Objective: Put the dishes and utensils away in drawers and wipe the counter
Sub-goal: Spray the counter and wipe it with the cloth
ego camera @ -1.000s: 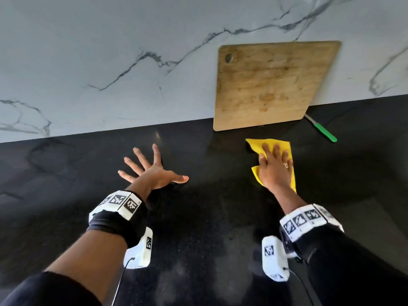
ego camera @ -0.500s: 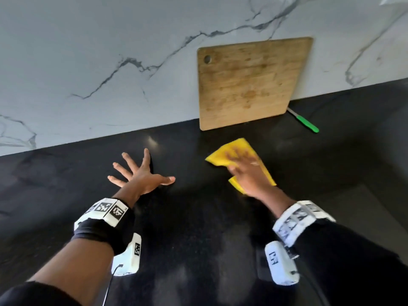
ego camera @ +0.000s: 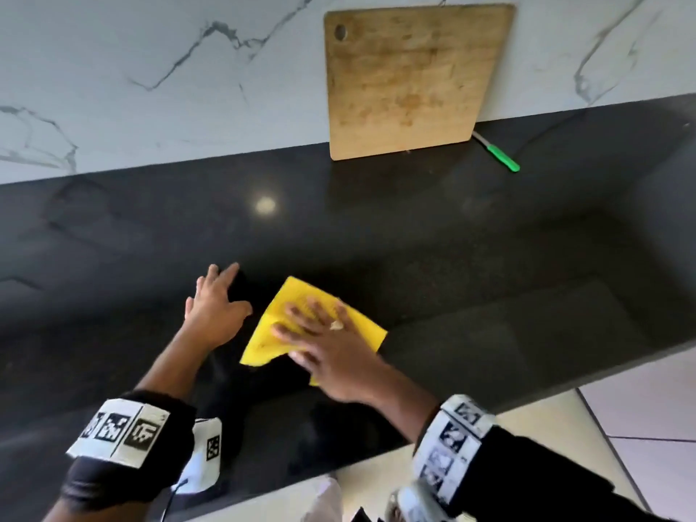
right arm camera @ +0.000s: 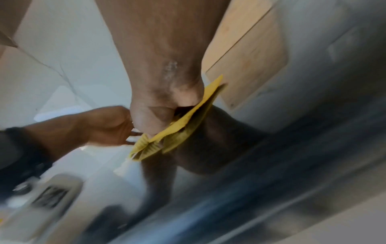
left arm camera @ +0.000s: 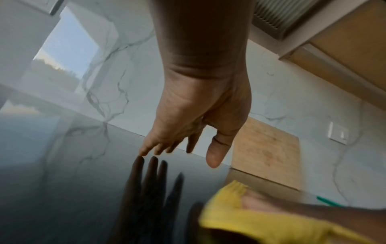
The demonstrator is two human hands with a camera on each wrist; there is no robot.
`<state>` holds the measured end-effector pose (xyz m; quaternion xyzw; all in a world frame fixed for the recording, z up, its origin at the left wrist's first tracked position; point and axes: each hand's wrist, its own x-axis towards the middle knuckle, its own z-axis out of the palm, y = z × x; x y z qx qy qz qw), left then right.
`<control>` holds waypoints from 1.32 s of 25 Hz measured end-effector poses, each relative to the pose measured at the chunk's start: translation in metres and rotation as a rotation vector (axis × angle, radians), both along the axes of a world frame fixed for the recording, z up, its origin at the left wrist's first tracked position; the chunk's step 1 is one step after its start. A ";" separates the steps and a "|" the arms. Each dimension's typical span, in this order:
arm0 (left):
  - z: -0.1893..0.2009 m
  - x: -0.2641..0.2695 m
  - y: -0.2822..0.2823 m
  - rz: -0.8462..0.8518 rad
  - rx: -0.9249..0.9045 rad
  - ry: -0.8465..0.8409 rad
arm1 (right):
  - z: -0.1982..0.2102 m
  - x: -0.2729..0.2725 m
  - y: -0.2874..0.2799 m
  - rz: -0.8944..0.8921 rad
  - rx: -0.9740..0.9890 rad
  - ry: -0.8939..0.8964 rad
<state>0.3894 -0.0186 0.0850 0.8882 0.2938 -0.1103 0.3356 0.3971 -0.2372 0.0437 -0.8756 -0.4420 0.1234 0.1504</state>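
A yellow cloth (ego camera: 278,320) lies flat on the black counter (ego camera: 452,258), seen too as the yellow cloth (left arm camera: 261,224) and the yellow cloth (right arm camera: 177,127) in the wrist views. My right hand (ego camera: 324,340) presses on it with straight, spread fingers. My left hand (ego camera: 216,303) is just left of the cloth, its fingers straight and fingertips touching the counter; the same left hand (left arm camera: 188,132) holds nothing. The right wrist view is blurred.
A wooden cutting board (ego camera: 410,81) leans on the marble backsplash (ego camera: 150,69) at the back. A green-handled knife (ego camera: 501,158) lies at its right foot. The counter's front edge (ego camera: 527,393) runs near my wrists, with pale floor tiles (ego camera: 640,427) beyond.
My right hand has swept the cloth from near the cutting board toward me and to the left, ending beside my left hand. The left hand's fingers have closed together.
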 end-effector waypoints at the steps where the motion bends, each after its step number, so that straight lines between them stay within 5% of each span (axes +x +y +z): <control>1: -0.001 -0.014 -0.014 -0.067 0.072 0.066 | -0.001 0.014 -0.030 -0.075 0.041 -0.034; 4: -0.007 -0.051 -0.063 -0.249 0.132 0.141 | -0.001 0.059 -0.132 -0.526 0.062 -0.054; 7: -0.018 -0.096 -0.112 -0.329 0.154 0.129 | -0.008 0.020 -0.165 -0.768 0.049 -0.070; 9: -0.029 -0.134 -0.135 -0.344 0.227 0.088 | -0.014 -0.039 -0.125 -0.630 0.107 -0.105; 12: -0.047 -0.186 -0.150 -0.326 0.296 -0.073 | -0.018 -0.112 -0.088 -0.120 0.091 -0.096; 15: -0.057 -0.211 -0.147 -0.316 0.358 -0.128 | -0.007 -0.080 -0.147 0.062 0.139 -0.132; 18: -0.056 -0.211 -0.154 -0.295 0.366 -0.131 | -0.012 -0.028 -0.202 -0.261 0.155 -0.212; 21: -0.054 -0.206 -0.163 -0.216 0.301 -0.182 | -0.016 -0.046 -0.154 -0.676 0.086 -0.224; 25: -0.059 -0.204 -0.169 -0.063 0.229 -0.359 | -0.035 -0.120 -0.116 -0.123 0.173 -0.414; 28: -0.054 -0.200 -0.176 0.019 0.208 -0.406 | -0.032 -0.088 -0.158 0.303 0.024 -0.583; 33: -0.041 -0.173 -0.210 -0.091 0.158 -0.354 | -0.028 -0.024 -0.288 0.463 -0.163 -0.755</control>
